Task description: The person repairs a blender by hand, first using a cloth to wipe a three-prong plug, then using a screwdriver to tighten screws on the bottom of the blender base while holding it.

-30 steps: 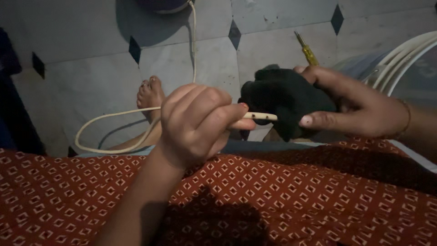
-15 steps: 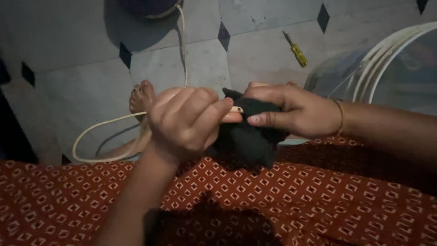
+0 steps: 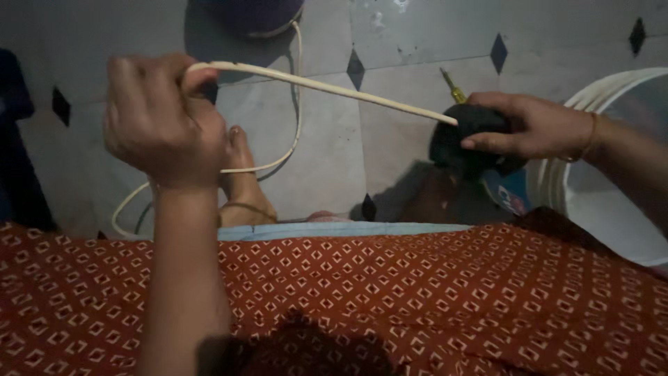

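So the left hand point(image 3: 161, 118) is fisted on the thin cream plastic cable point(image 3: 313, 85), stretched taut from the black lumpy fan part point(image 3: 467, 139) clamped in the right hand point(image 3: 536, 127), looks mostly pulled through, the rest looped on the floor left of that part.

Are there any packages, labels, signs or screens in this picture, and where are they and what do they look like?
Printed label or packet: lies low, just beneath the right hand and the black part that it holds; a small blue patch with a white and red mark, mostly hidden, so its kind is unclear.
No signs or screens show.
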